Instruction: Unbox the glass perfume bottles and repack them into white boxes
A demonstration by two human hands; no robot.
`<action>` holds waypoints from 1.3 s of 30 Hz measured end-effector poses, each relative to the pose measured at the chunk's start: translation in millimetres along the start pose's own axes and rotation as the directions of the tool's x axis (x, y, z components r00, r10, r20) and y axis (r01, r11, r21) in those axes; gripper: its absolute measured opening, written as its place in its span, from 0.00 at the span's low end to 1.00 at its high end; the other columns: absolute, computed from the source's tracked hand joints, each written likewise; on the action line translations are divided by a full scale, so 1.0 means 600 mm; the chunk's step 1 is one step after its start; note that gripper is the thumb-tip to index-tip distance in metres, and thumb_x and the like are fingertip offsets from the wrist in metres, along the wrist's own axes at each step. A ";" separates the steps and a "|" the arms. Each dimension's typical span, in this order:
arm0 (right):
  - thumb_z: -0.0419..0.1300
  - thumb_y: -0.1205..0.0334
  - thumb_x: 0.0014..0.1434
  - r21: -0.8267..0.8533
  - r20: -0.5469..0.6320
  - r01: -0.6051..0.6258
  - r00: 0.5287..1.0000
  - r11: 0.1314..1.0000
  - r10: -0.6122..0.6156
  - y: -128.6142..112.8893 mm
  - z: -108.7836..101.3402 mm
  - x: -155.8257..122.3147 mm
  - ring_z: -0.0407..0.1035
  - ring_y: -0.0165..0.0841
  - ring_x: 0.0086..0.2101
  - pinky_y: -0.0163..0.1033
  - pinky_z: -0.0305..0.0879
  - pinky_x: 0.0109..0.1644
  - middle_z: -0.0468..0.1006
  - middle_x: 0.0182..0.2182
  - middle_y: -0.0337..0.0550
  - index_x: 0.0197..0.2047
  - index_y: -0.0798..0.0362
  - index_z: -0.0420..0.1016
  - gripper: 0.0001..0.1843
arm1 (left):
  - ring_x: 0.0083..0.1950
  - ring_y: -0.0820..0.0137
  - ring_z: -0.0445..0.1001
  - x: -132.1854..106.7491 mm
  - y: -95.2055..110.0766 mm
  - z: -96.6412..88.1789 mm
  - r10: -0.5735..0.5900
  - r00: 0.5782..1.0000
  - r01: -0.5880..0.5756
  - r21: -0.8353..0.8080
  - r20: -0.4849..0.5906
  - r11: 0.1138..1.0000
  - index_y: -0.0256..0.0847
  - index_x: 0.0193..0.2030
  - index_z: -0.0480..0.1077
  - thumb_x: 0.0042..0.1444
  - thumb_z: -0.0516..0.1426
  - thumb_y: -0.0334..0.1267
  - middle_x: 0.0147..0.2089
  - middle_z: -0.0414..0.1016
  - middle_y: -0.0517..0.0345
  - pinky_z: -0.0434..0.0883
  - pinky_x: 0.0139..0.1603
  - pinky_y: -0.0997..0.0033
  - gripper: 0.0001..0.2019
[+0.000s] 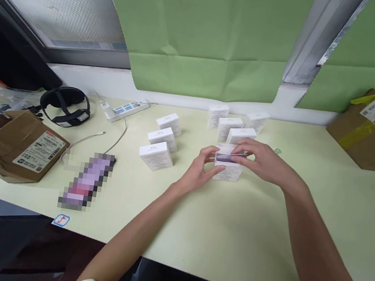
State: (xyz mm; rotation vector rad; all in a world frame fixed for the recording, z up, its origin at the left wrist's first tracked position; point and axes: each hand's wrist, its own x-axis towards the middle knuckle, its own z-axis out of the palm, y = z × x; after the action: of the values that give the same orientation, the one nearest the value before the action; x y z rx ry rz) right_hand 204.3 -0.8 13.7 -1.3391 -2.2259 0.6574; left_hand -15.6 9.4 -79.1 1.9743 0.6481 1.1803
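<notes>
A small white box (227, 173) stands upright on the table with its top flap raised and a purplish strip showing inside. My left hand (201, 166) grips its left side, thumb on the front and fingers behind. At the box's opened top, my right hand (254, 158) is closed at the right end, thumb near the purple strip and fingers at the raised flap. Whether those fingers also hold the contents is hidden. Just behind stands another white box (241, 134), with several more like it, including a white box (218, 117) farther back.
Three white boxes, the nearest a white box (157, 157), stand in a row to the left. Farther left are a pixelated phone (88, 179), a cable, a power strip (130, 110), a black headset (66, 107) and an opened cardboard box (39, 150). A cardboard carton (369, 136) sits at right.
</notes>
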 end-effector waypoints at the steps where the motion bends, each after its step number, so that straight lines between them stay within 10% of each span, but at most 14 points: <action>1: 0.54 0.47 0.65 -0.005 -0.010 0.021 1.000 1.000 -0.021 0.003 0.003 0.002 0.70 0.40 0.46 0.43 0.64 0.44 0.76 0.49 0.45 0.40 0.47 0.79 0.16 | 0.59 0.66 0.70 -0.002 -0.005 0.001 0.050 0.999 -0.050 0.055 -0.002 0.997 0.51 0.60 0.54 0.64 0.57 0.39 0.60 0.64 0.50 0.72 0.58 0.57 0.21; 14: 0.52 0.56 0.67 -0.175 -0.092 0.022 0.995 0.984 -0.039 0.004 0.017 0.005 0.73 0.40 0.44 0.45 0.64 0.46 0.78 0.47 0.44 0.38 0.48 0.79 0.15 | 0.54 0.66 0.73 -0.006 -0.013 0.005 0.198 0.980 -0.198 0.323 0.034 0.925 0.50 0.57 0.61 0.68 0.52 0.35 0.66 0.53 0.47 0.75 0.51 0.58 0.12; 39: 0.56 0.57 0.64 -0.240 -0.149 -0.118 0.985 0.964 0.083 -0.002 0.029 0.011 0.72 0.39 0.38 0.40 0.58 0.33 0.81 0.38 0.42 0.32 0.47 0.78 0.12 | 0.49 0.68 0.73 -0.010 -0.016 0.010 0.161 0.987 -0.155 0.293 0.005 0.943 0.48 0.53 0.64 0.68 0.51 0.36 0.64 0.57 0.48 0.74 0.48 0.59 0.08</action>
State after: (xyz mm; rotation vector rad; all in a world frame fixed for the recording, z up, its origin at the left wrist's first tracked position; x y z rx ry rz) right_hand 190.4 2.1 1.8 -1.5776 -2.1936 0.3147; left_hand -13.5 8.9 -91.4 2.3022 0.7189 1.2589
